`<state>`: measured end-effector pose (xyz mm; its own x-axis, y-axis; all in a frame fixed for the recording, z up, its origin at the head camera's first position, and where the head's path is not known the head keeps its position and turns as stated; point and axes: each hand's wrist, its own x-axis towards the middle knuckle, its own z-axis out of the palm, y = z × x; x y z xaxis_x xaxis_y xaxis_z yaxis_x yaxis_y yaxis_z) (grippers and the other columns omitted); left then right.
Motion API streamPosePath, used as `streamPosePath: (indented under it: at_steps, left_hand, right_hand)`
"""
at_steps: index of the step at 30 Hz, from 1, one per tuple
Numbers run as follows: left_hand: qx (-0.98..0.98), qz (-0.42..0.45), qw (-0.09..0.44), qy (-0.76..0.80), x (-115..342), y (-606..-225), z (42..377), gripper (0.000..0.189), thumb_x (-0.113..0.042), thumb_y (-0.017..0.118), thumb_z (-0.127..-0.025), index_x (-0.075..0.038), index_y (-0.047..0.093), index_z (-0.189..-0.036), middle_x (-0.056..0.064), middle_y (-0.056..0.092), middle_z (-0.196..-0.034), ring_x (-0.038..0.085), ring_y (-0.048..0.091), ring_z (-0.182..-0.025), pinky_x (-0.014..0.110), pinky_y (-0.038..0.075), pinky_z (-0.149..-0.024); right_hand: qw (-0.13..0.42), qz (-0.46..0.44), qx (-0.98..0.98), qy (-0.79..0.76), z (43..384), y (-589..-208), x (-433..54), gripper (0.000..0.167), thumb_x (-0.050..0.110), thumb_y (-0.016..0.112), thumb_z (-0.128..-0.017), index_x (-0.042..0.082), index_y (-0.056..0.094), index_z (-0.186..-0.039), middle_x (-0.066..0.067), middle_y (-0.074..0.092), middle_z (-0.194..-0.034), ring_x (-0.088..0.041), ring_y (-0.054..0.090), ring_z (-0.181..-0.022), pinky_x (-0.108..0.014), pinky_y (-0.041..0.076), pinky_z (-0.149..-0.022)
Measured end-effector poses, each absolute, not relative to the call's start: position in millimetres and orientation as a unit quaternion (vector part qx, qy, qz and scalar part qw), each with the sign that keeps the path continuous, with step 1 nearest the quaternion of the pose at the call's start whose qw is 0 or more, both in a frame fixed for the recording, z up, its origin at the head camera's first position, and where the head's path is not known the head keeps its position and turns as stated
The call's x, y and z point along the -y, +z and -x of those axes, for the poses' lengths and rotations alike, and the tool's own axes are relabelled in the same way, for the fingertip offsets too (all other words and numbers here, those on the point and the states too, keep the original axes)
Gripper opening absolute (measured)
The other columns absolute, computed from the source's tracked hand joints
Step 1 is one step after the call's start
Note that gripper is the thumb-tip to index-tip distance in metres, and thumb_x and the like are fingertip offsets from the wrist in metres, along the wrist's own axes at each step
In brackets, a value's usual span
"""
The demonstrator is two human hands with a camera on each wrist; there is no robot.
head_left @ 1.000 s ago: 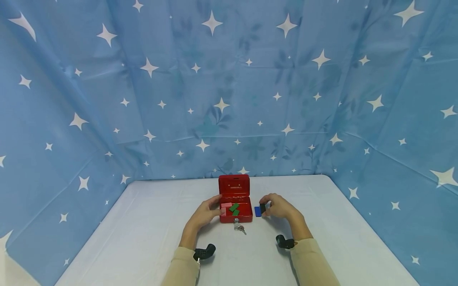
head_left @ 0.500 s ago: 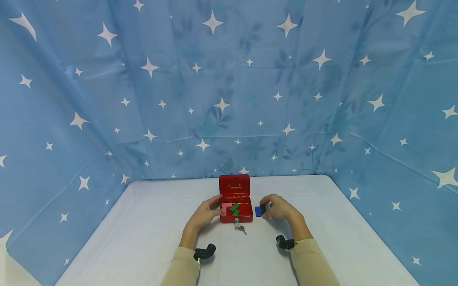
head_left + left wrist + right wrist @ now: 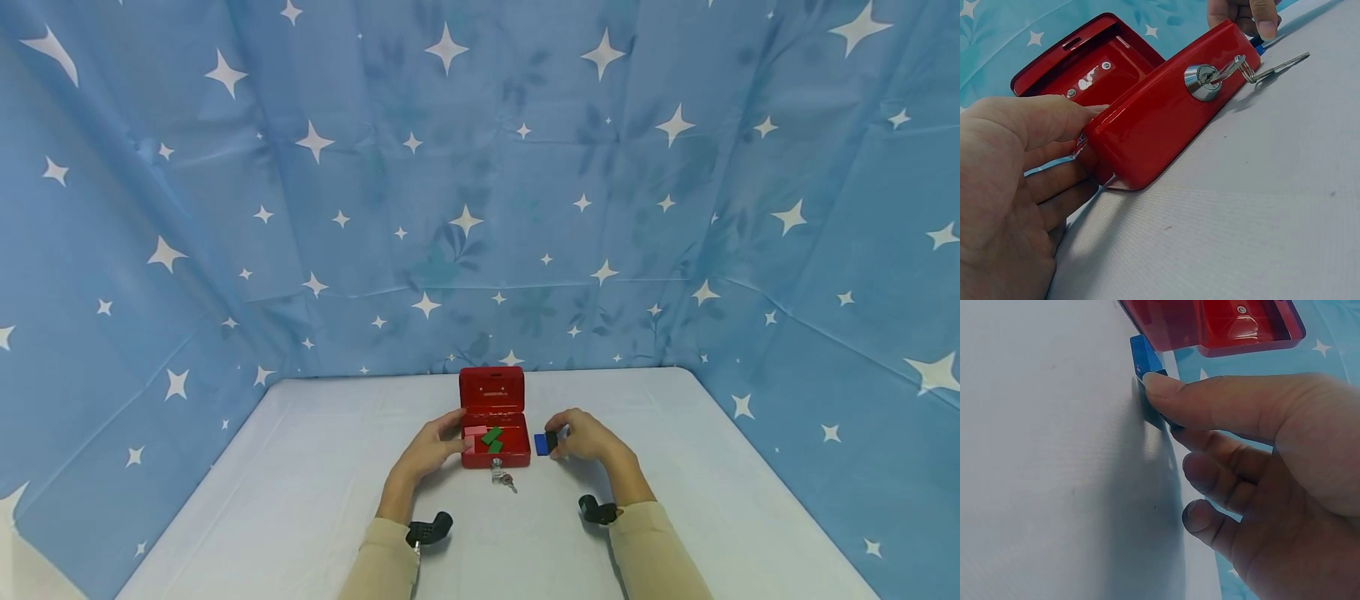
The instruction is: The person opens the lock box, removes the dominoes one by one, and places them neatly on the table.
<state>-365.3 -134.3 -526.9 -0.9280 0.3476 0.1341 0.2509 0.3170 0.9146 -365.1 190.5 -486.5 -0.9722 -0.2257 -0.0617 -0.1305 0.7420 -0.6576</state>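
the left hand (image 3: pixel 1016 156) grips the box (image 3: pixel 1147 125) by its left end, thumb bent over the rim and fingers against the outside wall. the box is glossy red, with rounded corners and smooth flat sides, and it sits on the table (image 3: pixel 330 467); its lid (image 3: pixel 491 387), a shallow tray shape with a narrow slot, stands raised at the back. a round chrome lock (image 3: pixel 1202 82) is set in the front, with flat metal keys (image 3: pixel 1279 70) on a ring, one of them in the lock.

inside, plain pink blocks (image 3: pixel 476 431) lie at the left, and two green blocks (image 3: pixel 492 435) lie askew beside them.

the right hand (image 3: pixel 588 435) pinches a small black block (image 3: pixel 552 441) between thumb and finger, its other fingers loosely bent. a squared blue block (image 3: pixel 541 445) lies just beside it, near the box's right side.

the table wears a finely ribbed white cloth; behind hangs a creased blue curtain (image 3: pixel 465 167) with pale four-pointed stars.
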Motion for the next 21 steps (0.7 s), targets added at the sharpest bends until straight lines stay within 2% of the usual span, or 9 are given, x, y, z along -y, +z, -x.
streamPosePath:
  at_steps: [21]
  left_hand:
    - [-0.802, -0.183, 0.043, 0.567, 133.3, -523.3, 364.5, 0.071, -0.017, 0.073, -0.093, -0.011, 0.045, -0.158, 0.012, 0.051, -0.158, 0.038, 0.044, -0.150, 0.066, 0.033, -0.120]
  right_hand:
    - [0.065, 0.088, -0.934, -0.341, 364.6, -487.1, -189.4, 0.043, 0.003, 0.088, -0.075, 0.009, 0.076, -0.117, -0.008, 0.071, -0.119, -0.027, 0.061, -0.110, -0.057, 0.056, -0.099]
